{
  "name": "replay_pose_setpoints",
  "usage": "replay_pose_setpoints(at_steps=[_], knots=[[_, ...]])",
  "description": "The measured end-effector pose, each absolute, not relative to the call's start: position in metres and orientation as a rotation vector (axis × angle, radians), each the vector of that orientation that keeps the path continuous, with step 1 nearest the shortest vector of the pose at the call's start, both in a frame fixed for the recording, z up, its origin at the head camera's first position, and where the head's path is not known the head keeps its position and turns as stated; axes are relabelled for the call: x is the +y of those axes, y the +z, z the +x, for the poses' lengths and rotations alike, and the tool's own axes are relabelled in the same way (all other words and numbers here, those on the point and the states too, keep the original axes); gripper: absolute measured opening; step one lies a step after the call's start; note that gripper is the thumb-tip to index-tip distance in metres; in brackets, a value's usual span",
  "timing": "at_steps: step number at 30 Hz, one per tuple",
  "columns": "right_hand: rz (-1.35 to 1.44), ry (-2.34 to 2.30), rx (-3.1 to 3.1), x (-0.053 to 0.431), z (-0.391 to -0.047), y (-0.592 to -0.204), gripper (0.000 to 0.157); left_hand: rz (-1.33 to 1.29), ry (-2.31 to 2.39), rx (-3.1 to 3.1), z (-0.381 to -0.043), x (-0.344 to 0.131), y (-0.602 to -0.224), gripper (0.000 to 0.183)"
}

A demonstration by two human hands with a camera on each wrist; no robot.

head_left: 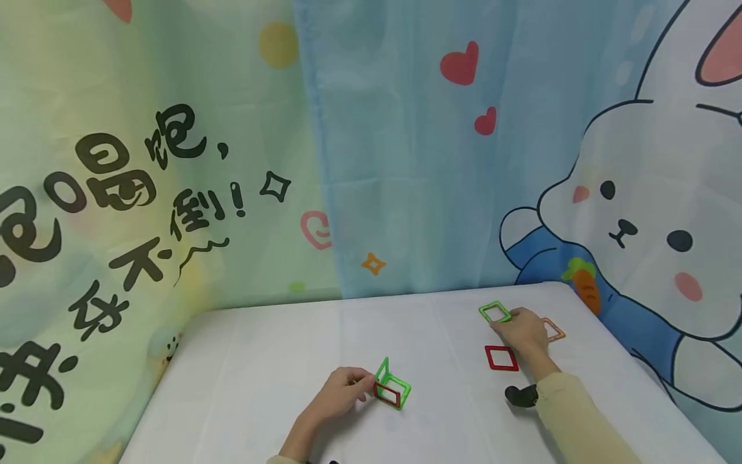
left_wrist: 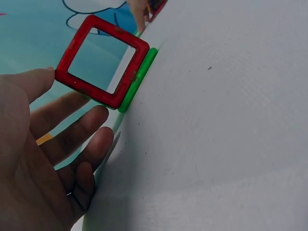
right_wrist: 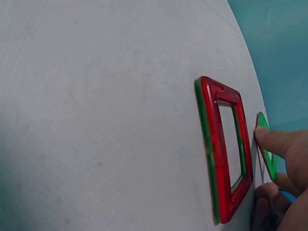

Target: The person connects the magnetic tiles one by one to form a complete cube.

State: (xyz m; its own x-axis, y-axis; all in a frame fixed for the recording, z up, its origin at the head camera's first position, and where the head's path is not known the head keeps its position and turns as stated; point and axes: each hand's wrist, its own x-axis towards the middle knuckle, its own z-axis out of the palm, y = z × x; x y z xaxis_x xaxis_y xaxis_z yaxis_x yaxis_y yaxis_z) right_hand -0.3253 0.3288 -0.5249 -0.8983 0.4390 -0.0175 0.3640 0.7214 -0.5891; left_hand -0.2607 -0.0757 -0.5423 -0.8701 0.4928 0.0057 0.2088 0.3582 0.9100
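At the front middle, in the head view, my left hand (head_left: 346, 393) pinches a red square magnetic tile (head_left: 387, 388) at its edge. The tile stands on edge beside a flat green tile (head_left: 406, 397), and another green tile (head_left: 386, 367) rises upright behind. In the left wrist view, the thumb of the left hand (left_wrist: 36, 154) meets one corner of the red tile (left_wrist: 129, 77); a green edge (left_wrist: 138, 79) runs along its side. Toward the back right, my right hand (head_left: 524, 332) pinches a green square tile (head_left: 487, 317) between thumb and fingers.
A red square tile (head_left: 504, 368) lies flat before the right hand; a green layer (right_wrist: 208, 144) shows under it. Partly hidden behind that hand is an orange tile (head_left: 555, 327). A white-covered table (head_left: 261, 361) meets a printed curtain (head_left: 406, 193) at the back.
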Motion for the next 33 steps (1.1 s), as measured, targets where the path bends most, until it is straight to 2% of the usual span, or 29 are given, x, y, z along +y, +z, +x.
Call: replay_pose_setpoints(at_steps=[5, 12, 25, 33], knots=[[-0.589, 0.987, -2.720, 0.329, -0.329, -0.527, 0.055, 0.651, 1.504, 2.372, -0.260, -0.076, -0.541, 0.032], [-0.413, 1.050, -2.548, 0.322, -0.331, -0.524, 0.029, 0.625, 1.526, 2.389, -0.259, -0.072, -0.539, 0.030], [-0.051, 1.101, -2.443, 0.270, -0.300, -0.513, 0.016, 0.552, 1.676, 2.339, -0.258, -0.066, -0.546, 0.026], [0.034, 1.183, -2.464, 0.241, -0.281, -0.508, 0.017, 0.562, 1.726, 2.280, -0.257, -0.062, -0.547, 0.028]])
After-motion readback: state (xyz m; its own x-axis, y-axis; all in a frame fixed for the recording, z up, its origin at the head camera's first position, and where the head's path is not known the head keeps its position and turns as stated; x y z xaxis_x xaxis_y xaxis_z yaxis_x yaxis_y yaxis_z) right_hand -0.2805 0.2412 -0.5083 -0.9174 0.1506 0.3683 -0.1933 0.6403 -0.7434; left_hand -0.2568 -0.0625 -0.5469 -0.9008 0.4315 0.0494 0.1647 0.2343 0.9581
